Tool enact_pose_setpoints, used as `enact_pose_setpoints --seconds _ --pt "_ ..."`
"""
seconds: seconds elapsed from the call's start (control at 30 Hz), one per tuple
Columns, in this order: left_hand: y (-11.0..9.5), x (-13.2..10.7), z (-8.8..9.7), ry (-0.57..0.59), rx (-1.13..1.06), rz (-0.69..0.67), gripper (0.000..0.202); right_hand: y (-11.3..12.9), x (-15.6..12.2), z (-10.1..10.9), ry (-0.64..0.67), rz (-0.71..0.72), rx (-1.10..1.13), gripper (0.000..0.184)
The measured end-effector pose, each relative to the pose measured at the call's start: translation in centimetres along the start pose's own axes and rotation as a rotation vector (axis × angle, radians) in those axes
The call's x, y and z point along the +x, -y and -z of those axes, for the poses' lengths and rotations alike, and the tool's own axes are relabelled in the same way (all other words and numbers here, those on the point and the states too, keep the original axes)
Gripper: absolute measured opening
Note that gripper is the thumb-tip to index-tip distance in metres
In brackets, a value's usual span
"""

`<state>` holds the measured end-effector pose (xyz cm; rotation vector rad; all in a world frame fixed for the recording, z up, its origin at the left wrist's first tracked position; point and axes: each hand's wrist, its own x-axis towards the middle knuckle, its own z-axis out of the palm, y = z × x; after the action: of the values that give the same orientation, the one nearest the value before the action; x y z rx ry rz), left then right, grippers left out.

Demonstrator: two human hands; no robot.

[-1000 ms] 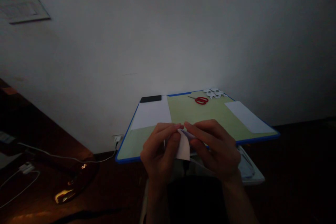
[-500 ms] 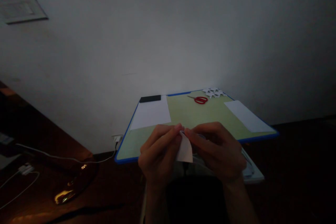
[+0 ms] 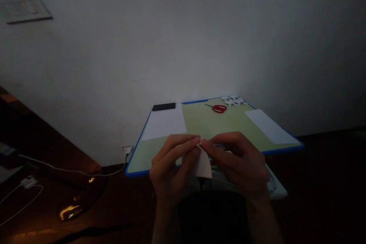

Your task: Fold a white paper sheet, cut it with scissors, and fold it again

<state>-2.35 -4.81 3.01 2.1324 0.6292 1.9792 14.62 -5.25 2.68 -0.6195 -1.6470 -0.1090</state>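
My left hand (image 3: 171,169) and my right hand (image 3: 240,164) meet above the near edge of a green board with a blue rim (image 3: 211,124). Both pinch a small folded piece of white paper (image 3: 203,164) at its top, fingertips touching; the paper hangs down between the hands. Its far side is hidden by my fingers.
On the board lie a white sheet (image 3: 166,122) at the left, a white strip (image 3: 267,126) at the right, red scissors (image 3: 219,108), a heap of small folded paper pieces (image 3: 233,100) and a black object (image 3: 163,106). White cables (image 3: 25,187) lie at the left. A wall stands behind.
The hands have stayed together on the paper; the paper's lower flap has shifted slightly right and down as the fingers worked along its top.
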Motion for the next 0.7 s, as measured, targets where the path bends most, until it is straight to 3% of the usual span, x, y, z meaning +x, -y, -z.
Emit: enact_pose_setpoints --seconds 0.13,0.53,0.7 --pt "0.06 -0.05 0.58 0.031 0.033 -0.002 0.036 -0.3 -0.48 -0.17 0.009 -0.107 0.045 0.016" --pt "-0.09 -0.09 0.59 0.007 0.009 0.002 0.038 -0.73 -0.84 0.53 0.167 0.063 -0.007 0.039" --pt "-0.01 -0.03 0.66 0.006 0.036 -0.019 0.037 -0.92 -0.91 0.62 0.168 0.057 0.02 0.049"
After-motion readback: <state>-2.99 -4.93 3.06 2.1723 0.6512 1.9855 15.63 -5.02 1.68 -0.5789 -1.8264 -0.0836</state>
